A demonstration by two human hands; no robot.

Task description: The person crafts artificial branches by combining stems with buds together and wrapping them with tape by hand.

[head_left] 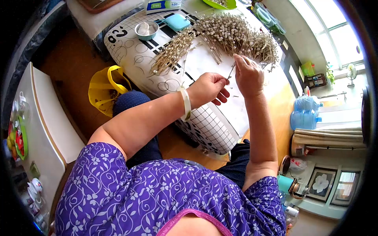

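My left hand (208, 89), with a pale bangle (184, 104) on the wrist, pinches the lower end of a thin dried stem (231, 71). At the stem's upper end, the fingers of my right hand (249, 75) are closed on it; its tip is hidden there. Beyond both hands lies a large heap of dried stems with small round seed heads (232, 33). A smaller bunch of the same kind (175, 50) rests to the left, its stems fanned out. White sheeting (236, 108) covers the table below my hands.
A bowl with something whitish (146, 30), a light-blue case (177, 22) and a tissue pack (163, 5) stand at the back left. A green tray (220, 4) is farther back. On the floor, a yellow bag (104, 88) leans near my left knee.
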